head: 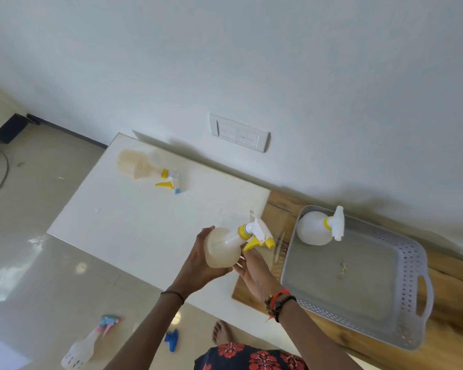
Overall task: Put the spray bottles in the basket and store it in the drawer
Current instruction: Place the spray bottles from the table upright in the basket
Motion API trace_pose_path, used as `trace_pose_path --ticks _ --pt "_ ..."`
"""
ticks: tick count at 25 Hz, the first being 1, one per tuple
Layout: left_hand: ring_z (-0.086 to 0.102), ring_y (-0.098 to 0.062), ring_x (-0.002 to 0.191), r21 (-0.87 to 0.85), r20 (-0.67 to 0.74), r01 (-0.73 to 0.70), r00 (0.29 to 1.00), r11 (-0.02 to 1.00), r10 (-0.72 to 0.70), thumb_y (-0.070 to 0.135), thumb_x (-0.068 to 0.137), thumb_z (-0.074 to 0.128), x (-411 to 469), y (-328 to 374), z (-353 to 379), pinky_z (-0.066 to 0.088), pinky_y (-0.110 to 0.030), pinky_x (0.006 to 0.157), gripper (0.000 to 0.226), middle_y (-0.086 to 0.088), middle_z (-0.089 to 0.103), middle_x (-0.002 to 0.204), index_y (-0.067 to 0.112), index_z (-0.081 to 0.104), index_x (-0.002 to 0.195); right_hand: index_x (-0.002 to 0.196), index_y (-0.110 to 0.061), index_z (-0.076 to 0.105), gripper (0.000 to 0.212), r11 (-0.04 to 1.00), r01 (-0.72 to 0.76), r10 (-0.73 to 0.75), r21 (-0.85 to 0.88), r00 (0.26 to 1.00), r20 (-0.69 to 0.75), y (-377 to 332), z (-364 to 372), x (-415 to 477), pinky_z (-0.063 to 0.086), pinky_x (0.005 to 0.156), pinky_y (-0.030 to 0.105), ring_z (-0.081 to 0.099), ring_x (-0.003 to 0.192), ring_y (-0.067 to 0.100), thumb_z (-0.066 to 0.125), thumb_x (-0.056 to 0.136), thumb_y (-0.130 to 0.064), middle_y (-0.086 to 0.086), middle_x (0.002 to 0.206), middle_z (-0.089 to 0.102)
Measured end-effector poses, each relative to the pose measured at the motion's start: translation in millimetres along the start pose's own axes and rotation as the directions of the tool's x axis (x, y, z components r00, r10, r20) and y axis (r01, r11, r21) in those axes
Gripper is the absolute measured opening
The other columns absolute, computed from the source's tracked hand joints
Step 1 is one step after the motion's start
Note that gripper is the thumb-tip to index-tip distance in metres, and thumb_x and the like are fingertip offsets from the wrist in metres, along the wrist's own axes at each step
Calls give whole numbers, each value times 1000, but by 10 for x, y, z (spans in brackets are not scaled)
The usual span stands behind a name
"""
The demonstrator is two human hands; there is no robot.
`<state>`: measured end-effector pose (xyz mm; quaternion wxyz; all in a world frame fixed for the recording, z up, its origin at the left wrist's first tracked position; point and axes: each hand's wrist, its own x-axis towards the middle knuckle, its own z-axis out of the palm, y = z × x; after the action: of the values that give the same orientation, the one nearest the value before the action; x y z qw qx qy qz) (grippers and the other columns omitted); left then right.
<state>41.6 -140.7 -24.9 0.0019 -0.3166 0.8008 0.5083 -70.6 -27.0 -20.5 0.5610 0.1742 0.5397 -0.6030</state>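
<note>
The left hand [198, 259] cups the round body of a translucent spray bottle [225, 247] from its 9 o'clock side, fingers curled under and around the base, while the right hand [253, 268] lies half open against the bottle's 5 o'clock side, fingertips touching just beneath the yellow trigger; between them the bottle is held off the bench [145, 222], tilted so its white-and-yellow spray head points toward 2 o'clock. The left wrist wears a thin dark band, the right a cluster of red and dark beaded bracelets. At 3 o'clock from the held bottle sits the grey perforated basket [412, 297], resting on the wooden part of the bench top, with a cut-out handle at its near right end. Inside it, in the far corner, lies a second spray bottle [314, 228], white with a yellow collar, its head pointing toward 3 o'clock. At 10 o'clock from the hands, well apart, a third spray bottle [142, 165] lies on its side on the white bench surface, cloudy amber in tint, with a yellow trigger and a blue nozzle tip. On the wall [278, 62] behind the bench is a white switch plate [239, 133]. On the tiled floor [38, 209] at 7 o'clock lie a pink-and-blue spray bottle [91, 340] and, nearer the person's bare foot [221, 333], a loose blue trigger head [171, 339].
</note>
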Motion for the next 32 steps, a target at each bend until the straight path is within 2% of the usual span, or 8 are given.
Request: trace_pose_path --ticks 4,7,9,15,20,23,28,32 --pt "34 -15 133 49 15 -82 997 995 82 36 59 86 -167 296 353 45 -38 105 103 3 31 143 16 26 140 115 -26 61 25 996 86 -85 15 994 -62 12 -424 -364 51 93 28 65 106 10 48 95 -18 -7 109 71" --pt "39 -12 120 160 -27 -130 990 978 136 49 58 82 -281 514 613 45 -34 98 103 -2 38 136 16 33 141 97 -31 64 18 992 125 -122 20 985 -121 -2 -723 -623 55 78 20 70 86 0 50 95 -19 -14 90 74" --pt "41 -10 115 179 -22 -130 990 975 136 57 55 79 -343 660 794 42 -31 96 104 2 41 133 22 32 142 93 -30 62 17 990 141 -142 -15 978 -152 -33 -942 -757 57 80 24 70 75 -1 49 96 -20 -15 77 73" --pt "51 -11 115 4 51 -45 998 999 45 54 51 83 -402 993 1385 45 -22 91 92 13 49 122 29 34 125 124 -21 49 30 983 179 -168 39 967 -191 -146 -1558 -1103 53 85 28 63 106 19 55 94 -22 8 122 65" --pt "49 -10 111 43 66 -103 993 994 100 49 60 79 -389 1187 1935 42 -18 92 88 10 41 120 22 38 134 112 -30 54 19 968 211 -171 134 950 -263 -142 -2051 -1194 54 74 24 59 116 22 55 94 -23 8 126 61" --pt "50 -10 102 72 109 -49 993 996 41 40 65 81 -310 1310 2206 46 -18 85 91 7 37 113 27 32 140 119 -28 52 26 958 226 -165 176 937 -309 -172 -2278 -1160 54 77 26 57 120 25 55 94 -25 10 131 57" --pt "61 -23 105 32 219 26 975 999 -32 31 74 77 -23 1435 2517 54 -38 89 89 -8 56 121 23 24 146 128 -23 47 34 937 270 -173 222 910 -376 -340 -2517 -1000 55 75 25 60 110 23 53 95 -24 11 128 57" --pt "67 -28 86 15 243 112 963 994 -112 31 77 72 220 1460 2687 57 -43 80 88 -7 65 92 30 19 146 130 -27 45 35 939 238 -128 247 911 -391 -502 -2626 -812 58 62 26 61 111 32 53 95 -26 7 124 53"
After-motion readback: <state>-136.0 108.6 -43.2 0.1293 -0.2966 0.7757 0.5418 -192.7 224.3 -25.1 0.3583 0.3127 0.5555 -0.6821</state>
